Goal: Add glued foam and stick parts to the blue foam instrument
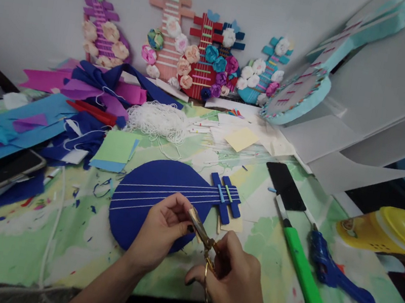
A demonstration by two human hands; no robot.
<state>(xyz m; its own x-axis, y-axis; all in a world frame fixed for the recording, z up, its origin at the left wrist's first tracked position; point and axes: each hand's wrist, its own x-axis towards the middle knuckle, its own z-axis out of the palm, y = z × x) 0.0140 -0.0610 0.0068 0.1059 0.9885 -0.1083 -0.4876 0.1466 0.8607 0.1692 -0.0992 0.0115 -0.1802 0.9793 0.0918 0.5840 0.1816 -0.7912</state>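
A dark blue instrument-shaped cutout (167, 177) lies on the green-and-white table cover, with white strings along it and two crosspieces (223, 206) at its neck. One crosspiece bears a light blue strip, the other a green one. Above the cutout's lower right part, my left hand (167, 225) pinches a small light-coloured stick (192, 215) between thumb and fingertips. My right hand (234, 274) has its fingers in the handles of gold-coloured scissors (208, 247), whose blades reach the stick at my left fingertips.
Decorated instrument shapes (201, 64) lean on the wall. White string (159, 120) and coloured paper (107, 93) lie behind and left. At right are a black phone (286, 185), green knife (302, 270), blue glue gun (334, 267) and yellow-lidded cup (385, 231).
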